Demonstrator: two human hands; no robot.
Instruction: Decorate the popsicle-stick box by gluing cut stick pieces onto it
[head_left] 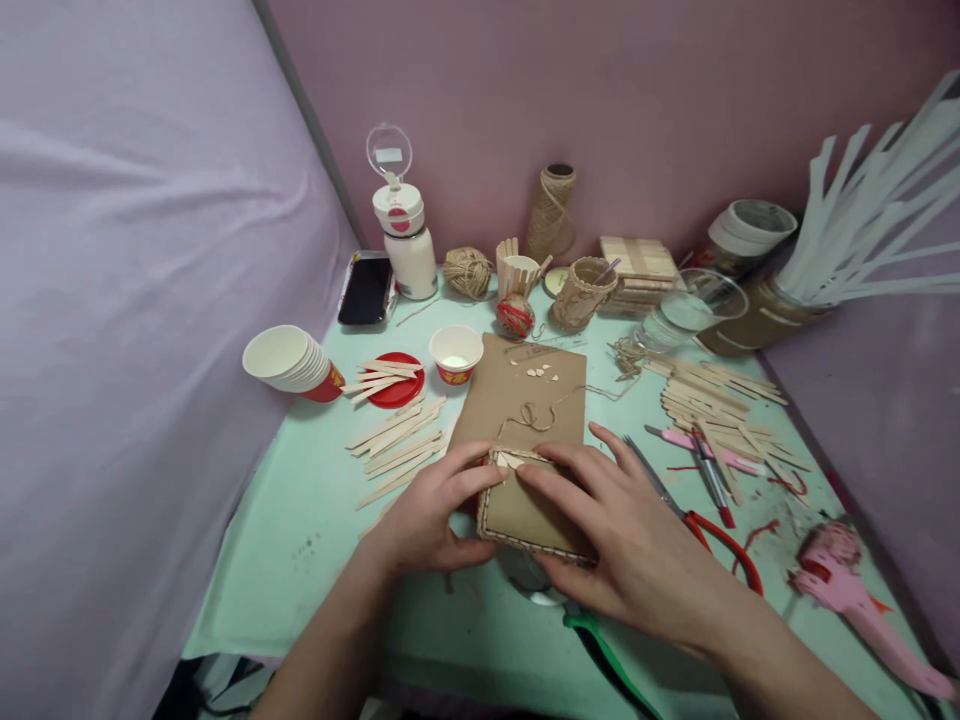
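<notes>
Between my two hands is a small cardboard box (534, 512) edged with braided twine. My left hand (426, 512) is closed round its left side, thumb low and fingers at the top corner. My right hand (634, 530) grips the right side, its thumb below and its fingers across the top face. Fingertips of both hands meet at a small pale wooden piece (507, 460) near the far left corner. Beyond the box lies a flat cardboard sheet (491, 390) bearing several wood chips (541, 373) and a loose strand of twine (529, 415).
Left are wooden sticks (401, 462), a red lid (396, 400), stacked paper cups (289, 358) and a cup of white glue (456, 362). Right are orange-handled scissors (694, 522), a pink glue gun (851, 595) and more sticks (701, 400). Green-handled scissors (600, 650) lie in front.
</notes>
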